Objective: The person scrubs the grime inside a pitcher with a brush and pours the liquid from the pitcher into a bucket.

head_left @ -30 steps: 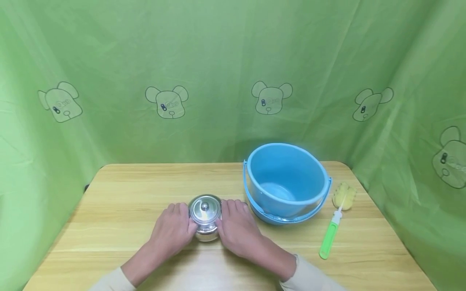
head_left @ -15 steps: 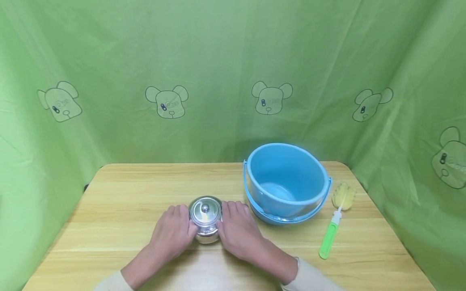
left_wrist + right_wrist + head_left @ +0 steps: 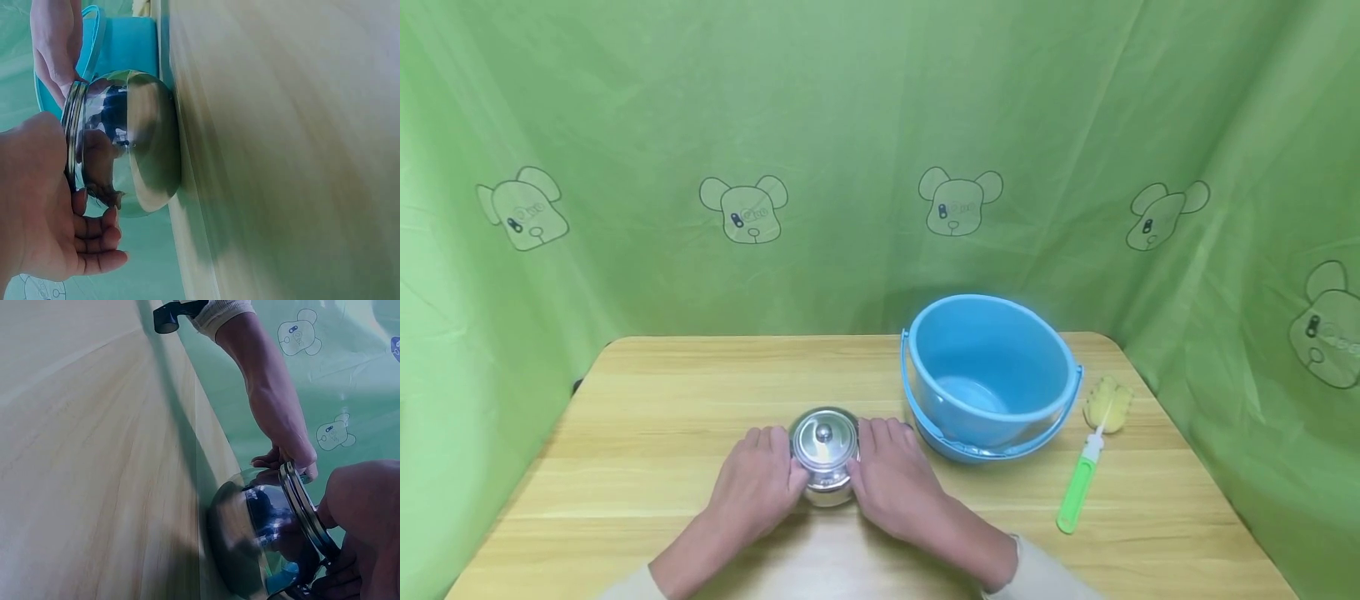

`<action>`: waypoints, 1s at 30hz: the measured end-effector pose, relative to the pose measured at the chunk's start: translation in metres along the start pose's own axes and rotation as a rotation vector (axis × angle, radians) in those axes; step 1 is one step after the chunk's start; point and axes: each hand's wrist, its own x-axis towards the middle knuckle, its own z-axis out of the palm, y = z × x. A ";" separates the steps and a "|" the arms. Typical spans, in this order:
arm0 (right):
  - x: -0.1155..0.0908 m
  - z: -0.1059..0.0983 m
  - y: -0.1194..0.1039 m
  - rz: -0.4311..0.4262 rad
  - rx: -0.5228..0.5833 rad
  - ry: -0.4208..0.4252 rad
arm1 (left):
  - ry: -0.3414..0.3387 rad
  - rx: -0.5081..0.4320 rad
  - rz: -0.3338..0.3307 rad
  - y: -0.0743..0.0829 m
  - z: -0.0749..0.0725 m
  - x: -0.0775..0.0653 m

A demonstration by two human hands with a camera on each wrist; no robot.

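1. Right now both hands cup a small lidded steel pot [image 3: 824, 456] on the wooden table [image 3: 647, 417], near the front edge at centre.
2. Left hand [image 3: 752, 483] sits at the pot's 9 o'clock, fingers curled round its side, thumb near the lid rim; the left wrist view shows those fingers [image 3: 94, 231] wrapped by the pot's belly [image 3: 134, 140].
3. Right hand [image 3: 891, 479] mirrors it at 3 o'clock, fingers curled on the other side.
4. Lid [image 3: 824, 439] is on, knob up; pot base looks to be on or just at the tabletop, can't tell if it's lifted.
5. Step, as I read it: two-handed grip set on the pot, lid not yet off.
6. Next move likely needs one hand steadying the body while the other goes to the knob, or a level lift so the lid doesn't slide.
7. Further out, at 1–2 o'clock, blue bucket [image 3: 992, 375], empty, handle down.
8. Beyond that at 3 o'clock, green-handled sponge brush [image 3: 1086, 467] lying flat, untouched.
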 end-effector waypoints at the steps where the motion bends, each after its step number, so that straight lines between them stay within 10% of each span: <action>1: 0.000 0.000 0.000 -0.001 -0.003 0.002 | 0.000 0.000 -0.001 0.000 0.000 0.000; 30: 0.005 -0.009 0.005 -0.037 0.051 0.033 | -0.016 -0.067 -0.084 0.004 -0.002 -0.001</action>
